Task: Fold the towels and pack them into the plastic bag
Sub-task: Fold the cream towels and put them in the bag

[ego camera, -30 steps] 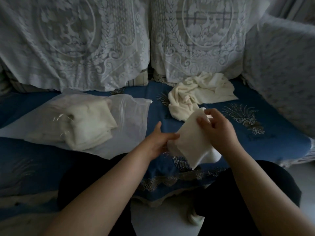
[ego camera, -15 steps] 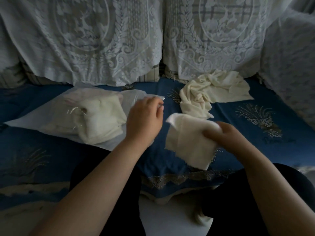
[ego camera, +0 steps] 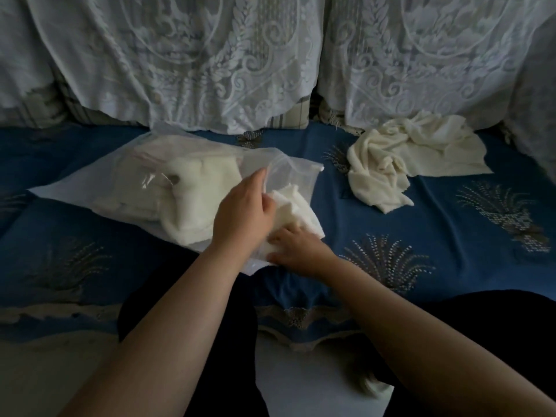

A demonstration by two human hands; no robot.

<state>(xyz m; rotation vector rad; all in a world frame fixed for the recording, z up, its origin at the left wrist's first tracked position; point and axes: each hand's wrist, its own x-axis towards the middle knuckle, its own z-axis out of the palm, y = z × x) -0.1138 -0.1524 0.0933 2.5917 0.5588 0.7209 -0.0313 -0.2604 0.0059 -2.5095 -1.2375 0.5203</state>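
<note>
Midway into packing: left hand [ego camera: 240, 216] pinching up the upper lip of the plastic bag [ego camera: 75, 188] at its mouth, right hand [ego camera: 296, 248] gripping a folded towel [ego camera: 296, 209] and feeding it through the opening, fingers curled into the cloth. Already inside the bag, more folded towels [ego camera: 192, 191], bulked toward the closed end. Lying on the blue sofa cover [ego camera: 451, 266], bag mouth turned toward the right hand.

Likely trouble, judged from this: thin lip slipping out of the left pinch and dropping over the towel; fold springing apart if pushed by one corner only; new towel catching on the pile inside and bunching at the mouth; whole bag sliding away across the smooth cover, with nothing bracing its far end.

Well beyond the bag's mouth, to its right, a crumpled heap of unfolded towels [ego camera: 412, 158], not yet dealt with. Behind the bag, white lace covers [ego camera: 186, 61] hanging down the sofa back, hem just short of the bag's far edge. Nothing between bag mouth and towel; only the packed pile inside limiting room.
</note>
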